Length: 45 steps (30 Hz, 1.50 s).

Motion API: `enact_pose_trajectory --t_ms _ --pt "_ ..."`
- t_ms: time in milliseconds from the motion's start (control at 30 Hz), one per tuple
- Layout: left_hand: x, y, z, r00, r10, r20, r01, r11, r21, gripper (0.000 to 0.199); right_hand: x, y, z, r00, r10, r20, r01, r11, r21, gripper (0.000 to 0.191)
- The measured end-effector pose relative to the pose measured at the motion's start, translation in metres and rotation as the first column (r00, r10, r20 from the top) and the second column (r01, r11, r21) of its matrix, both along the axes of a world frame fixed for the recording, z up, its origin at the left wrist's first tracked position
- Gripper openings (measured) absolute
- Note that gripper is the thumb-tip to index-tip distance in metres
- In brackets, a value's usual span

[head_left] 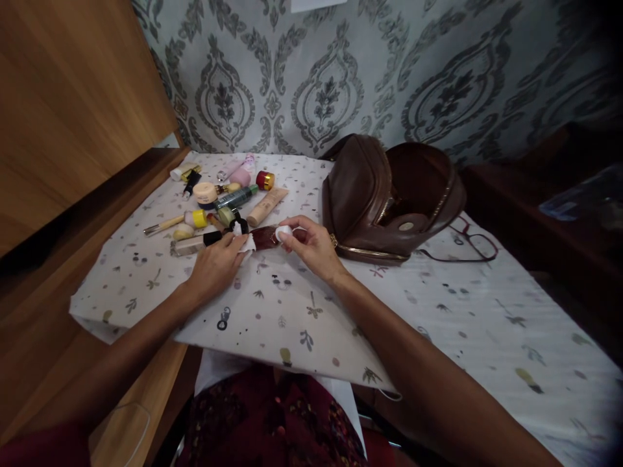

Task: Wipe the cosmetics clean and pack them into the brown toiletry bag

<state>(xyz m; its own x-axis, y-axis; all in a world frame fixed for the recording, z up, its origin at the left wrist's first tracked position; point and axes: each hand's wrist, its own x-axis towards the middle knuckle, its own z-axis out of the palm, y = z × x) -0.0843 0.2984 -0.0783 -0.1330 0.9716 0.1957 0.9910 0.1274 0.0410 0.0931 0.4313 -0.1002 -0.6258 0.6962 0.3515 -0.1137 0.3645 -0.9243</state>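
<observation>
My left hand is closed on a crumpled white tissue at the edge of a group of cosmetics. Between my two hands lies a dark reddish-brown item, perhaps a small bottle; its full shape is partly covered. My right hand pinches a small white piece that looks like a cap, right against the brown item's end. Whether the two are joined I cannot tell. Close to my left hand rest a clear bottle with a black cap and a beige tube.
An unzipped brown leather bag stands to the right, with eyeglasses beside it. Further cosmetics include a round jar, a red-and-gold jar, a green-capped bottle and a brush. A wooden panel borders the left.
</observation>
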Motion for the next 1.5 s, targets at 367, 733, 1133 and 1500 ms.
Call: enact_pose_trajectory --t_ms 367,733,1133,1500 --pt "-0.006 0.001 -0.002 0.978 -0.083 0.192 0.056 0.988 0.141 0.035 0.007 0.0 0.005 0.998 0.039 0.053 -0.05 0.975 0.217 0.026" --pt "0.025 0.004 0.007 0.997 -0.067 -0.032 0.071 0.985 0.159 0.043 0.001 -0.009 0.007 0.994 -0.102 -0.032 0.1 0.993 -0.062 0.038" --pt "0.003 0.011 0.007 0.328 -0.005 0.945 -0.179 0.982 0.067 0.042 0.002 0.0 0.01 0.961 -0.087 -0.261 -0.032 0.906 -0.422 0.045" --pt "0.017 0.016 0.031 -0.309 0.103 0.945 -0.205 0.964 -0.172 0.027 0.007 0.004 0.01 0.955 0.125 -0.268 -0.238 0.862 -0.447 0.042"
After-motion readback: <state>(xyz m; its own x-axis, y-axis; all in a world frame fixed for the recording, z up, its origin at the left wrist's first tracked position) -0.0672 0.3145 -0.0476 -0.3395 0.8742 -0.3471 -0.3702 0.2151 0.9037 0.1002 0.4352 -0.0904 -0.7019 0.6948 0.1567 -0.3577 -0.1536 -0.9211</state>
